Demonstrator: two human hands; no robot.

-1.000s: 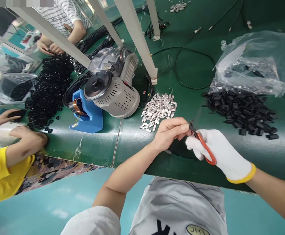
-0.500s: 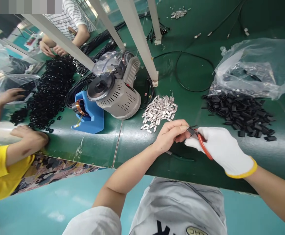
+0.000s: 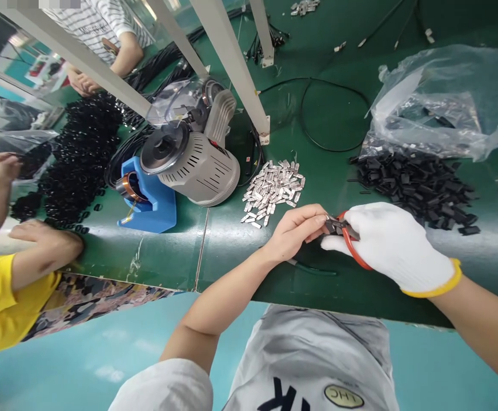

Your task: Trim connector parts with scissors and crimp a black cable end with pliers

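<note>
My bare left hand (image 3: 294, 231) is closed, thumb pressed against the fingers at the tips of a pair of pliers. What it pinches is small and mostly hidden; only a tiny shiny edge shows by the thumb. My right hand (image 3: 388, 242), in a white glove with a yellow cuff, grips the red-handled pliers (image 3: 354, 251). Their dark jaws point left and meet my left fingertips. Below my hands, a dark green-handled tool (image 3: 315, 269) lies on the table. Small silver metal connector pieces (image 3: 274, 188) are heaped just beyond my left hand.
Black plastic pieces (image 3: 420, 188) are piled at right, beside a clear plastic bag (image 3: 441, 103). A grey machine (image 3: 201, 171), a blue tape dispenser (image 3: 157, 208) and a white post (image 3: 236, 68) stand left. Two co-workers sit further left, near a heap of black parts (image 3: 77, 154).
The pliers have turned slightly in my right hand, and the black piece seen at their jaws is harder to make out. The view has shifted a little. A co-worker's hand has moved left.
</note>
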